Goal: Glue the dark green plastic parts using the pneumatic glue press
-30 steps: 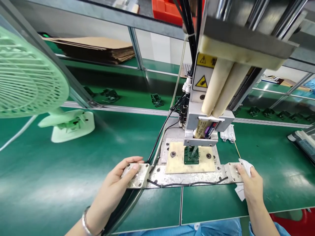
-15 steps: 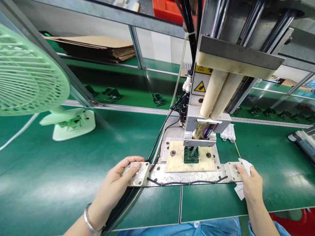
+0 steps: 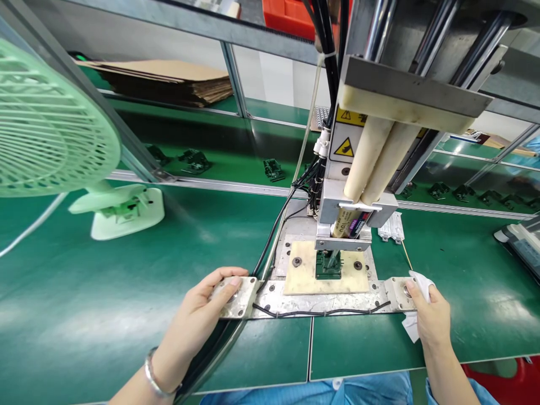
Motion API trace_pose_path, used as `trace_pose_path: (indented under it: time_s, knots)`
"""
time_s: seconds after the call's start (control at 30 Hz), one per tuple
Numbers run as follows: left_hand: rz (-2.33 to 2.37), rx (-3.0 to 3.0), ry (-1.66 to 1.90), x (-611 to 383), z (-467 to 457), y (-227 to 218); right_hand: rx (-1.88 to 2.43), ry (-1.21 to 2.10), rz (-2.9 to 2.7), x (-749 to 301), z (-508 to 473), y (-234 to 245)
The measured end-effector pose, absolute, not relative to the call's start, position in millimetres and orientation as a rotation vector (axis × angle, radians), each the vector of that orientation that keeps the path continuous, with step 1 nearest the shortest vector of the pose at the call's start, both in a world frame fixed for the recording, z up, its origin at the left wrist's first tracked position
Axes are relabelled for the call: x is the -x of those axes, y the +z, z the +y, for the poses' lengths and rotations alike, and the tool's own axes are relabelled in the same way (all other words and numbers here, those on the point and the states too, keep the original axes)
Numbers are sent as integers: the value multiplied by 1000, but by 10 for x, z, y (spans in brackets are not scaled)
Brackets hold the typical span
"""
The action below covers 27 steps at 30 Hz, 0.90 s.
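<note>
Dark green plastic part (image 3: 324,270) sits on the cream fixture plate (image 3: 301,284), right under the clear nozzle (image 3: 334,258). Done: part seated, nozzle tip down at it. Remaining: part not off the plate yet; whether anything is dispensed, can't tell. Left hand (image 3: 202,306) clasps left button box (image 3: 248,301), thumb on top; right hand (image 3: 435,319) pinches white tissue (image 3: 410,328), thumb on right button box (image 3: 395,293). Versus 1.0 s ago: pusher block (image 3: 413,93) sits lower, hands basically unchanged.

On the worktop (image 3: 202,242), a fan (image 3: 54,124) stands left of a press (image 3: 413,90); a part (image 3: 324,272) sits on the press's plate (image 3: 299,282), and cardboard (image 3: 164,73) lies stacked behind.
</note>
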<state>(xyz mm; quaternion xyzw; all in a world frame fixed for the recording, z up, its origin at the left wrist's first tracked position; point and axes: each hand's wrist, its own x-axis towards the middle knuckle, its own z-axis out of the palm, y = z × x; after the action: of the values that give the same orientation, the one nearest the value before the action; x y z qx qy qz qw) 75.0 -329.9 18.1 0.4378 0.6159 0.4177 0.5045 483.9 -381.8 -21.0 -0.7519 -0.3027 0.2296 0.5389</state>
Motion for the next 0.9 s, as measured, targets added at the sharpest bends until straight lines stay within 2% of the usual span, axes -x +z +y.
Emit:
trace_pose_path:
  time_s: [0.9]
  knots:
    - [1520,-1108,975,-734,-3298,157,1818,502,-732,-4870,-3828,-224]
